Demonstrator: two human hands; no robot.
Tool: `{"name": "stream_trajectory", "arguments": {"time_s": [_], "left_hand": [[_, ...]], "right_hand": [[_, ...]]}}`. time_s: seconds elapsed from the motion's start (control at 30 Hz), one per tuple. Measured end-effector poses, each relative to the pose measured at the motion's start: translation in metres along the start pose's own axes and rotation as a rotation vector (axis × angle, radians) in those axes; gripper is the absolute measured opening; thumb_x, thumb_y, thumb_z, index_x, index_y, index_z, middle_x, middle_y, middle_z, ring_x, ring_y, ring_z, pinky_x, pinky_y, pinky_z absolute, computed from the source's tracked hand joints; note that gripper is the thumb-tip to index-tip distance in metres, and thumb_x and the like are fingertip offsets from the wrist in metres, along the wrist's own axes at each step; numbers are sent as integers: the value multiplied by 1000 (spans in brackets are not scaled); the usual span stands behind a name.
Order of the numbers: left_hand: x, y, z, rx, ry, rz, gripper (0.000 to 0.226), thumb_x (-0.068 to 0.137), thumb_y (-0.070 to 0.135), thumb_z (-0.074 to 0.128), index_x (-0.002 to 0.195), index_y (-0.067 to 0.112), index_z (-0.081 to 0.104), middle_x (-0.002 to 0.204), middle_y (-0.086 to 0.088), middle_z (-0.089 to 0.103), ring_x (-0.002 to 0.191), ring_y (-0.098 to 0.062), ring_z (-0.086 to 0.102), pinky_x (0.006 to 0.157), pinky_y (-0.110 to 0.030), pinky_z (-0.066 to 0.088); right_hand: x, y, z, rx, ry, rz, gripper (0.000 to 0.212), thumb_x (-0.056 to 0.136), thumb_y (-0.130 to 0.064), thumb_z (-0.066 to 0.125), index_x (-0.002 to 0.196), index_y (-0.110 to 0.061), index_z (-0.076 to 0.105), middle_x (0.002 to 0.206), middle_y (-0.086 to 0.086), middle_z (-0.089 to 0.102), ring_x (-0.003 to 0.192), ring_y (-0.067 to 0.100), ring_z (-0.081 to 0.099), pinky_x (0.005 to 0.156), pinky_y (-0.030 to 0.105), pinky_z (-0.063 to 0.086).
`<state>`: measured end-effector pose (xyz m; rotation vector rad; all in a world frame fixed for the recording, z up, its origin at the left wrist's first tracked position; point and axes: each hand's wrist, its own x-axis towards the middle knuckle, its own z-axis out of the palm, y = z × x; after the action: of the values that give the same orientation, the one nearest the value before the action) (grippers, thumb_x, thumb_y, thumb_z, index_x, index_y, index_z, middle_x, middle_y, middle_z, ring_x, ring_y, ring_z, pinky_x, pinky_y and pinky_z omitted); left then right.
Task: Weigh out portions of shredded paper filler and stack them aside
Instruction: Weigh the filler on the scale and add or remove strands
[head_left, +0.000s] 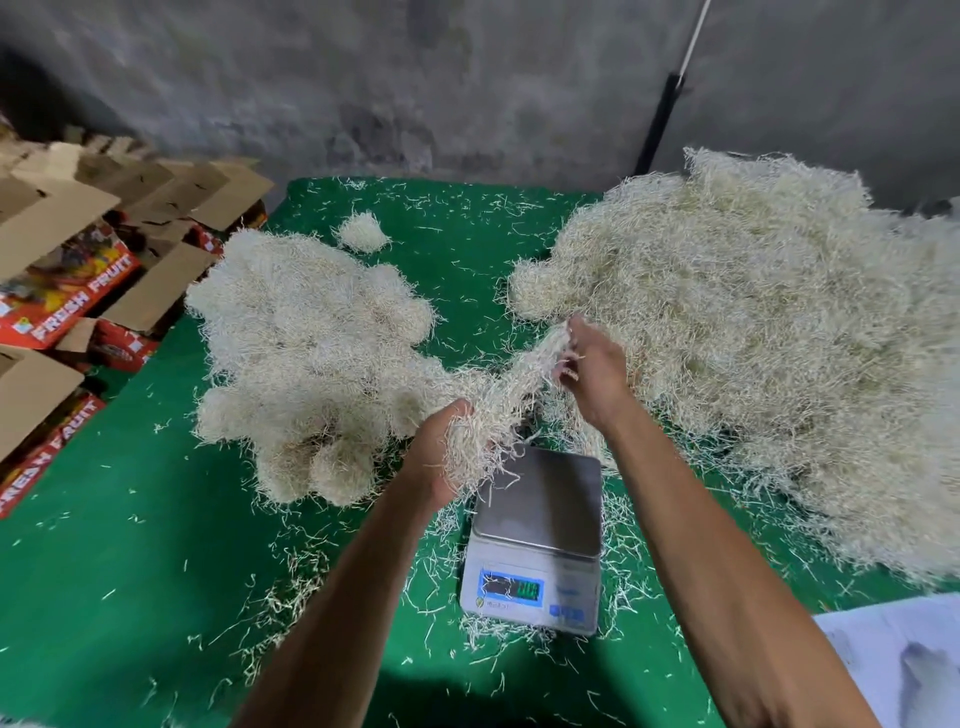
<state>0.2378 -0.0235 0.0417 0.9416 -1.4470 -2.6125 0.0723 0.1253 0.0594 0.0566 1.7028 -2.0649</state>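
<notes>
A green counter (130, 571) carries everything here, strewn all over with loose pale strands. The biggest thing on it is the bulk heap of shredded paper filler (753, 338), which rises just beyond and to the right of the right hand (592, 374), its near edge touching that hand's fingers. Next in size is the stack of weighed portions (306, 358), a cluster of rounded clumps lying left of and beyond the left hand (441, 457), its nearest clumps just beside that hand. Further left, past the counter's edge, stand open cardboard boxes (78, 270) printed with "FRESH FRUIT". Below both hands sits the scale (537, 535), its steel platter bare apart from stray strands at the rim, its display lit but too blurred to read. Between the two hands stretches a hank of filler (504, 395), drawn out from one grip to the other above the far end of the scale: the left hand has its fingers curled round the lower, thicker end, and the right hand pinches the upper end with fingers bent. Smallest, one lone small clump (362, 232) lies well beyond both hands, near the far edge of the counter.
</notes>
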Motion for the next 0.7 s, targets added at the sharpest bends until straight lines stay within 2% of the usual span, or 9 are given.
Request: {"name": "stream_trajectory", "arguments": {"time_s": [0.03,0.1,0.13,0.23,0.3,0.4,0.5,0.6,0.7], "left_hand": [[2,0,-3,-4,28,14,16,104,11,49,98,16,63,73,-1,77,65,-17,74,53,-24,55],[1,2,-6,28,40,18,16,105,13,48,100,19,62,77,-1,77,69,-18,74,55,-26,55],[-2,3,-7,49,42,10,15,106,14,47,104,17,62,87,-3,78,76,-20,74,59,-28,56],[-3,-6,-17,146,79,51,28,106,7,46,130,17,56,129,-17,59,106,-27,66,79,-35,57],[-2,-8,-19,198,53,86,37,104,0,46,122,30,58,121,-16,63,91,-21,75,66,-30,60],[-5,-3,-13,98,113,18,13,98,24,60,106,33,63,103,-6,62,82,-22,75,58,-33,58],[-1,-5,-20,60,175,-53,28,94,44,60,110,21,61,102,-6,64,87,-29,75,64,-35,55],[0,-11,-27,8,230,-59,41,102,44,49,133,18,55,114,-11,65,86,-28,72,72,-39,51],[2,-9,-27,-25,248,-36,30,104,42,47,122,22,61,105,-10,73,72,-19,76,71,-36,55]], "right_hand": [[-5,9,2,-162,-103,33,74,87,-71,65,132,-12,64,104,1,75,102,5,61,75,34,61],[-14,21,6,-380,-272,171,96,69,-81,76,135,-11,64,113,5,74,76,30,64,80,39,62],[-14,22,6,-426,-307,195,96,65,-76,83,126,-4,66,109,9,75,93,37,72,85,43,62],[-6,15,4,-414,-252,114,71,60,-67,91,93,-9,65,92,12,70,68,14,69,95,43,55],[3,8,7,-320,-113,52,50,75,-51,87,82,-7,66,102,18,73,68,7,68,100,41,54],[23,-5,4,-91,121,46,42,92,-34,74,72,-5,52,113,27,66,46,9,49,74,28,53],[31,-21,-7,12,192,43,33,97,-27,69,76,-8,52,99,16,67,43,8,51,63,25,55],[22,-25,-1,127,121,-26,25,98,-30,69,102,-7,60,94,13,62,64,11,62,78,31,61],[7,-17,12,-20,-35,40,68,102,-49,55,156,-12,36,159,10,41,140,29,48,118,56,37]]}}
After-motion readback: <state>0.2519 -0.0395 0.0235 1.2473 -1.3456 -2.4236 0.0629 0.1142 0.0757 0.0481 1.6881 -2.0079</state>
